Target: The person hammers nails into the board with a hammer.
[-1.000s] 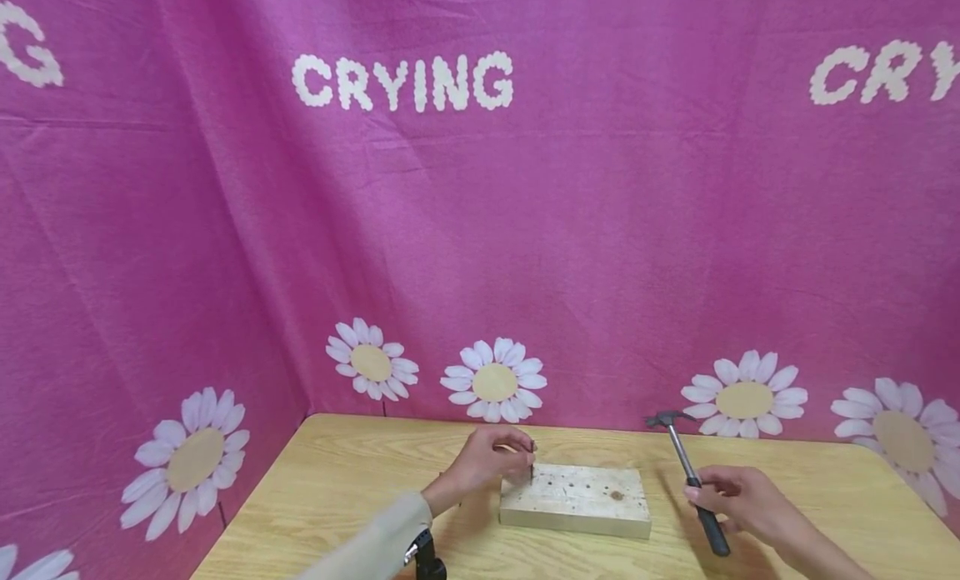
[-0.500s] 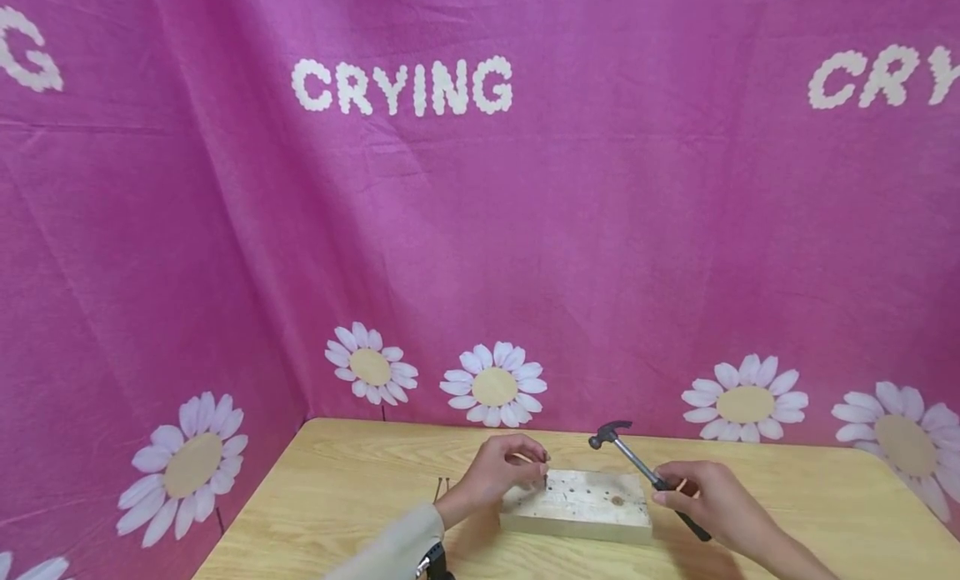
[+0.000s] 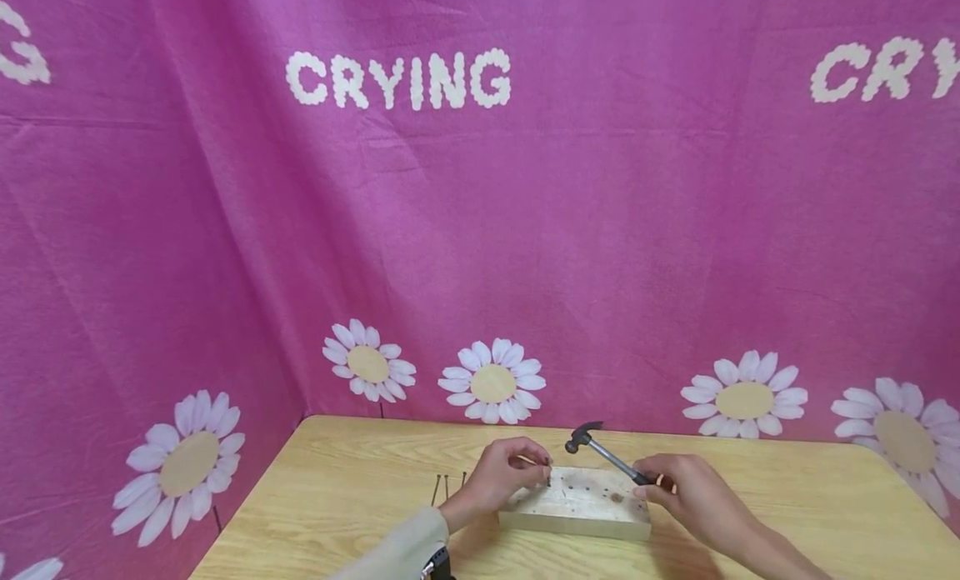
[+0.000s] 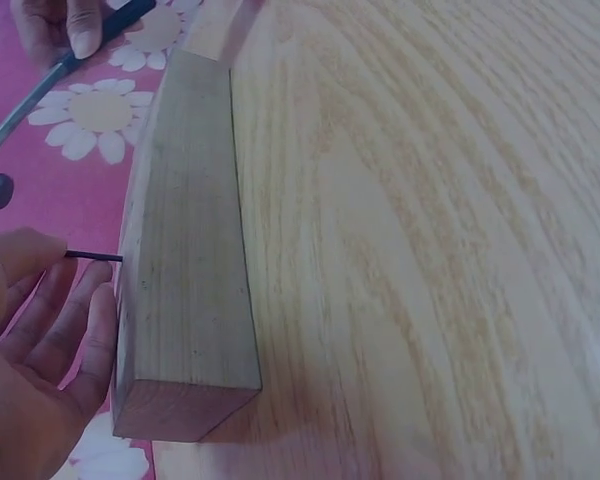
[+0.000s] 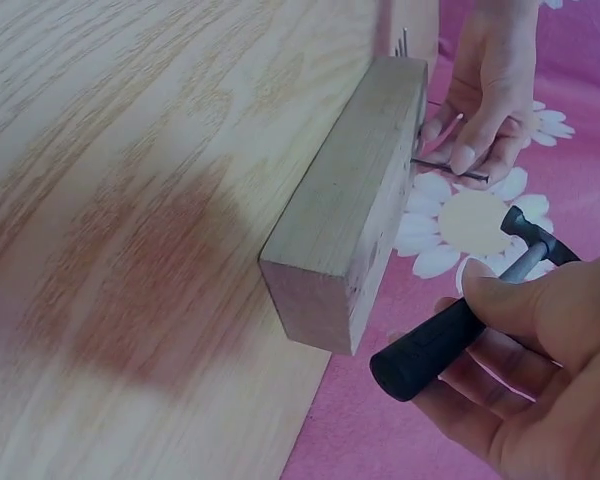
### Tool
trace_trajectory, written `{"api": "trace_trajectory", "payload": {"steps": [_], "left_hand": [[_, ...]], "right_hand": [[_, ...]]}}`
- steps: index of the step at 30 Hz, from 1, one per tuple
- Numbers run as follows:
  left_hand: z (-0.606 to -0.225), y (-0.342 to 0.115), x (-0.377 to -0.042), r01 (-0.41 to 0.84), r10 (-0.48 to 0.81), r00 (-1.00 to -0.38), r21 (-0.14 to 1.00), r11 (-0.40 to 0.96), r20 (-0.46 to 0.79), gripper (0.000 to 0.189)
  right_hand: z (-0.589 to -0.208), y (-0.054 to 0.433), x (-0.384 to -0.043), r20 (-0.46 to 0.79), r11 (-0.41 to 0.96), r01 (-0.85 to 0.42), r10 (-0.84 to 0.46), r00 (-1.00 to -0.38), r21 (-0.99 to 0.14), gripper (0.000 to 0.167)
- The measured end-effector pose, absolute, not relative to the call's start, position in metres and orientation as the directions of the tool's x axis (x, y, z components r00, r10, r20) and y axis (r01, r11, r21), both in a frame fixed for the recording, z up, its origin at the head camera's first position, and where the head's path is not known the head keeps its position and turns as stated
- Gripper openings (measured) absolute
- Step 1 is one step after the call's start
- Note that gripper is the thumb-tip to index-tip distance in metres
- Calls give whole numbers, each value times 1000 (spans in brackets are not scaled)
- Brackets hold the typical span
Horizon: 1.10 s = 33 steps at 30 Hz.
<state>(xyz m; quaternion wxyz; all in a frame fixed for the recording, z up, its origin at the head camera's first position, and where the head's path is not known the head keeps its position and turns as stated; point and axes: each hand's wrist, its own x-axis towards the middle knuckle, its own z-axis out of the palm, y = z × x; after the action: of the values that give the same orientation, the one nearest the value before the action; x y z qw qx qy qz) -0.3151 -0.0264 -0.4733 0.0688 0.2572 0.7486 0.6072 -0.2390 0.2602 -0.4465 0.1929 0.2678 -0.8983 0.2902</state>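
A pale wooden block (image 3: 573, 523) with several dark holes or marks on top lies on the table. My left hand (image 3: 497, 477) pinches a nail (image 4: 95, 256) between thumb and fingers, its tip touching the block's top face; the right wrist view shows the same nail (image 5: 450, 170) standing out from that face. My right hand (image 3: 693, 497) grips a claw hammer (image 3: 611, 457) by its black handle (image 5: 425, 350). The hammer head (image 3: 583, 437) is held above the block, to the right of the nail and apart from it.
Several loose nails (image 3: 446, 487) stand out to the left of the block, partly behind my left wrist. The wood-grain table (image 3: 360, 455) ends against a pink cloth (image 3: 600, 230) with daisies at the back and left.
The hammer has swung over from the right, its head now over the block near the nail. My left hand has shifted slightly right along the block with the nail.
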Motion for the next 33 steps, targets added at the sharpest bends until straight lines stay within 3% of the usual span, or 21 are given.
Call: {"api": "trace_trajectory", "payload": {"steps": [8, 17, 25, 33], "left_hand": [[-478, -25, -317, 321, 470, -857, 933, 161, 214, 10], [-481, -23, -318, 323, 459, -864, 929, 183, 210, 9], [-482, -22, -318, 325, 445, -870, 926, 192, 213, 8], [-481, -23, -317, 326, 448, -868, 927, 188, 214, 8]], "right_hand": [[-437, 249, -239, 491, 735, -564, -357, -794, -377, 11], [-439, 237, -244, 589, 751, -608, -378, -714, -255, 24], [-439, 233, -242, 476, 774, -565, -396, -785, -287, 22], [-433, 235, -244, 636, 783, -596, -369, -678, -180, 28]]}}
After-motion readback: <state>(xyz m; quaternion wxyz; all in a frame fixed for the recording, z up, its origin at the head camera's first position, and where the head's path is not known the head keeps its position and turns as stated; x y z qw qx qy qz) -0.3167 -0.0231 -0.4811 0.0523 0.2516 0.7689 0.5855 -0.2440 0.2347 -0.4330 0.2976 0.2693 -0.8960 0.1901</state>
